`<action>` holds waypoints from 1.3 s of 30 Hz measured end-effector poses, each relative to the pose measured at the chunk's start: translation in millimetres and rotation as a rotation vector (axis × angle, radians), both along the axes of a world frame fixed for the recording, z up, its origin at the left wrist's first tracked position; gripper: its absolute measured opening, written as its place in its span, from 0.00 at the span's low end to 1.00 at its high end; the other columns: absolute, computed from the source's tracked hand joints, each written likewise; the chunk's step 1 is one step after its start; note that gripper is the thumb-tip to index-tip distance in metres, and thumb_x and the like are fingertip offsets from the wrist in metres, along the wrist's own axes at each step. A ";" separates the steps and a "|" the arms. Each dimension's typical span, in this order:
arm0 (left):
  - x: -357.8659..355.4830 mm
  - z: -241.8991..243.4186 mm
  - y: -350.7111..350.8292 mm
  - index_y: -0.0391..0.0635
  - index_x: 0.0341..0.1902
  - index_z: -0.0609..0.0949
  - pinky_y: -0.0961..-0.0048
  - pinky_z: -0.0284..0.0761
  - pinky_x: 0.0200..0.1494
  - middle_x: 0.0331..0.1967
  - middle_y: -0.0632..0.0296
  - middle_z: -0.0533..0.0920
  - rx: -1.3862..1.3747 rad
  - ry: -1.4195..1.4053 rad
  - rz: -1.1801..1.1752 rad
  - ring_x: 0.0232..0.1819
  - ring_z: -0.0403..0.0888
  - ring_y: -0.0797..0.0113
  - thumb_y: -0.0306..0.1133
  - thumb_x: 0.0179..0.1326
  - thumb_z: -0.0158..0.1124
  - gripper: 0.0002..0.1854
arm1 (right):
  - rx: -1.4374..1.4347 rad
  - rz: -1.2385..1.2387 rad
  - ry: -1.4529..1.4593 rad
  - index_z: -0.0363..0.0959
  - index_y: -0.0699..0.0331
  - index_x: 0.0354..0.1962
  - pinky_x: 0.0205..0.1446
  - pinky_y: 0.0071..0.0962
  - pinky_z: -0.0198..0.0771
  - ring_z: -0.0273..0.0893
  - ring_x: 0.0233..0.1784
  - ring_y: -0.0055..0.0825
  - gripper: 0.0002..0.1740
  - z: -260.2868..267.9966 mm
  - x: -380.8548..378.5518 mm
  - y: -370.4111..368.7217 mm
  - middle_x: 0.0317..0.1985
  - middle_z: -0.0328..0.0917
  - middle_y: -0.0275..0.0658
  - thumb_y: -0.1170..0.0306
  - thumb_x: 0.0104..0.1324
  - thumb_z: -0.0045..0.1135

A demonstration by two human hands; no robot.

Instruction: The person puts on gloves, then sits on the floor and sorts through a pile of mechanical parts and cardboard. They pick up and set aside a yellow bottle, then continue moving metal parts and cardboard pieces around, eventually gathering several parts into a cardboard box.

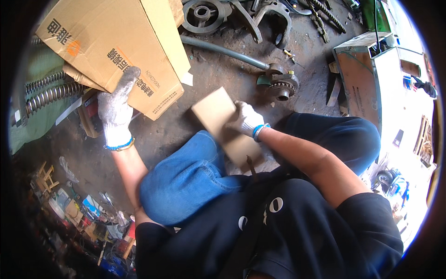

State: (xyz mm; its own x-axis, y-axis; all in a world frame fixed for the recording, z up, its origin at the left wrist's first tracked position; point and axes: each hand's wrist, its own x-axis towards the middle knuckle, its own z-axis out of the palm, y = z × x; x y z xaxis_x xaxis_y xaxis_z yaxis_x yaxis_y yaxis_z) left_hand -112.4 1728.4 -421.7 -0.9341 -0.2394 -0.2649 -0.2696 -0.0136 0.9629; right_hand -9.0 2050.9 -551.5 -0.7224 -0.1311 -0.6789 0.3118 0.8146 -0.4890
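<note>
My left hand (120, 101), in a white knit glove with a blue cuff, grips the lower left part of a large printed cardboard box (153, 45); its thumb lies over the face of the board. In my right hand (246, 117), gloved alike, is a long, narrow plain cardboard box (215, 110), held by its side above the floor between my knees. This smaller box is blurred, and my fingers on its far side are hidden.
Ahead on the dirty floor lie a metal shaft with a gear (226, 52), a pulley wheel (202, 15) and a forked casting (275, 17). Coil springs (55, 96) lie at left. A worn cabinet (362, 76) stands at right. Tools and clutter (94, 216) fill the lower left.
</note>
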 end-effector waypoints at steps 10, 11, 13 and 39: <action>7.8 -6.0 -2.8 0.34 0.64 0.75 0.68 0.80 0.59 0.55 0.56 0.81 0.039 0.097 -0.098 0.54 0.82 0.64 0.22 0.60 0.74 0.29 | -0.143 0.266 -0.249 0.81 0.67 0.52 0.52 0.33 0.78 0.86 0.47 0.38 0.46 9.7 -54.8 6.4 0.45 0.87 0.48 0.37 0.49 0.76; 9.6 -10.6 -12.8 0.34 0.64 0.75 0.68 0.80 0.60 0.55 0.56 0.81 -0.053 0.123 -0.159 0.54 0.82 0.64 0.22 0.60 0.74 0.29 | -0.120 0.204 -0.198 0.82 0.67 0.52 0.50 0.32 0.79 0.87 0.46 0.37 0.44 16.0 -74.0 11.6 0.44 0.88 0.46 0.38 0.50 0.75; 9.4 -22.2 -34.1 0.35 0.66 0.73 0.63 0.79 0.62 0.58 0.54 0.80 -0.104 0.203 -0.323 0.58 0.80 0.62 0.23 0.62 0.70 0.29 | -0.602 -0.209 -0.086 0.82 0.64 0.54 0.50 0.30 0.79 0.86 0.46 0.31 0.37 32.1 -126.3 37.5 0.45 0.88 0.42 0.45 0.57 0.75; -13.9 -1.3 21.6 0.46 0.75 0.67 0.66 0.78 0.61 0.65 0.62 0.74 0.275 0.072 -0.019 0.59 0.77 0.66 0.25 0.62 0.64 0.36 | -1.083 -0.187 0.382 0.78 0.66 0.56 0.55 0.33 0.74 0.81 0.51 0.28 0.32 150.4 -223.7 -19.4 0.49 0.85 0.44 0.48 0.67 0.63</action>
